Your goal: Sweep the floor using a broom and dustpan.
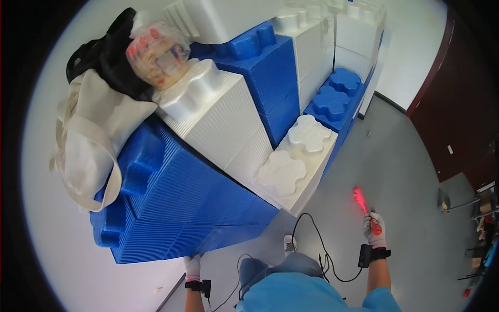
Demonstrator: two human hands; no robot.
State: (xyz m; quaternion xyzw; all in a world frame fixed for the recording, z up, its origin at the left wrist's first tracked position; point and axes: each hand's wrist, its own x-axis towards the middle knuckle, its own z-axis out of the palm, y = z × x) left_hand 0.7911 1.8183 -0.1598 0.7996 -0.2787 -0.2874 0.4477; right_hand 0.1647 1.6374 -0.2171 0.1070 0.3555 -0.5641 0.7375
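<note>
My right hand (373, 229), in a pale glove, is held out over the grey floor. Its fingers are wrapped round a red stick (360, 199) with a bright, rough-looking pinkish-red end, which points away from me. What kind of tool this is I cannot make out. My left hand (192, 266), gloved too, is at the lower edge of the big blue ribbed block (202, 218). Its fingertips meet that edge, and their shape is mostly hidden. White ribbed blocks (223, 117) with knobbed tops stand beside the blue ones.
A cream cloth bag (88, 140), a black bag (117, 52) and a plastic-wrapped package (158, 54) lie on the blocks. Black boxes on my wrists trail a cable (332, 262) near my feet. A dark red door (460, 99) and a cluttered rack (483, 213) stand at right.
</note>
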